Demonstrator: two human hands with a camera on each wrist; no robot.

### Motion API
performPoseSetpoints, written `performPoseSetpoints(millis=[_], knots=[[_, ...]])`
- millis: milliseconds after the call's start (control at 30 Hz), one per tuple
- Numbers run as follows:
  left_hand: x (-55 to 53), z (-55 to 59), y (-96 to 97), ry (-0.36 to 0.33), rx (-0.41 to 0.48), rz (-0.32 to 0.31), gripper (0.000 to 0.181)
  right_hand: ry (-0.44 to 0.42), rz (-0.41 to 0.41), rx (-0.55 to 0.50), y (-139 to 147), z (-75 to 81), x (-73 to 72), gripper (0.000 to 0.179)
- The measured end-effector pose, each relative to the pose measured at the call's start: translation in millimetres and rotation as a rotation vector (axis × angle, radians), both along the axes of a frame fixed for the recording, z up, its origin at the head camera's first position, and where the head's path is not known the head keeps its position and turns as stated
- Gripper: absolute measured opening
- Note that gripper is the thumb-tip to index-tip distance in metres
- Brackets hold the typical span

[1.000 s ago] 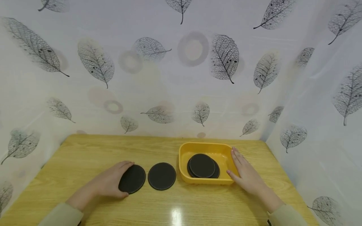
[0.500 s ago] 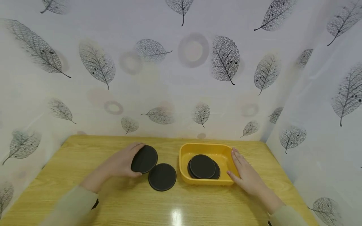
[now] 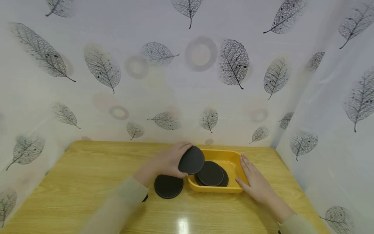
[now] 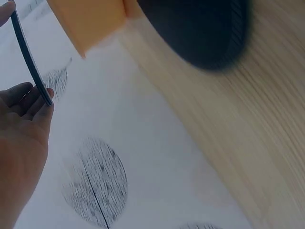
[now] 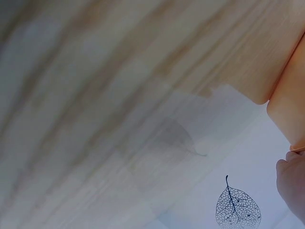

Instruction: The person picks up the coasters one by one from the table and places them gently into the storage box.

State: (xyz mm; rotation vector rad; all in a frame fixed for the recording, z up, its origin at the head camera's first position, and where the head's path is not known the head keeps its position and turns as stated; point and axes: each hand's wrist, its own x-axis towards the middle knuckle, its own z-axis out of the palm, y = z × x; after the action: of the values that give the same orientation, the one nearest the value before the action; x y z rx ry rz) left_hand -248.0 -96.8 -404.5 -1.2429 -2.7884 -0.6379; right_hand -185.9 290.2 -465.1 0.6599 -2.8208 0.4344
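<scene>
My left hand (image 3: 170,161) pinches a black round coaster (image 3: 192,161) by its edge, thumb and fingers on opposite sides. This coaster overlaps the left rim of a yellow tray (image 3: 216,189); in the left wrist view the held coaster (image 4: 29,59) shows edge-on, above the table. Inside the tray, black coasters (image 3: 209,173) lie stacked, the top one shifted left of the one beneath. Another black coaster (image 3: 168,187) lies flat on the table beside the tray, partly hidden by my left hand. My right hand (image 3: 257,183) rests against the tray's right side, fingers straight.
The wooden table (image 3: 96,182) ends at a pale curtain (image 3: 175,81) printed with leaves, close behind the tray. On the right, another stretch of curtain (image 3: 330,130) borders the table.
My left hand has lifted the coaster from the table's left part and carried it right, past the coaster on the table, to the tray's left rim. My right hand stays in place.
</scene>
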Motion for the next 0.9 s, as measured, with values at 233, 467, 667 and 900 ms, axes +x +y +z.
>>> performPoseSetpoints(millis=[233,467,667,900], knots=[[-1.6,-10.7,58.2,-0.009,-0.078,-0.052,0.110,-0.003,-0.009,-0.002,-1,-0.3,2.0,0.083],[0.2,-26.1,91.7,-0.057,-0.153,-0.031,0.109,-0.009,-0.012,-0.004,-2,1.1,2.0,0.082],[0.4,-38.9,102.5,-0.045,-0.230,0.000,0.105,-0.023,-0.021,-0.009,-1,0.1,3.2,0.082],[1.1,-44.1,105.5,-0.043,-0.292,0.035,0.105,-0.018,-0.016,-0.010,-2,1.0,4.4,0.083]])
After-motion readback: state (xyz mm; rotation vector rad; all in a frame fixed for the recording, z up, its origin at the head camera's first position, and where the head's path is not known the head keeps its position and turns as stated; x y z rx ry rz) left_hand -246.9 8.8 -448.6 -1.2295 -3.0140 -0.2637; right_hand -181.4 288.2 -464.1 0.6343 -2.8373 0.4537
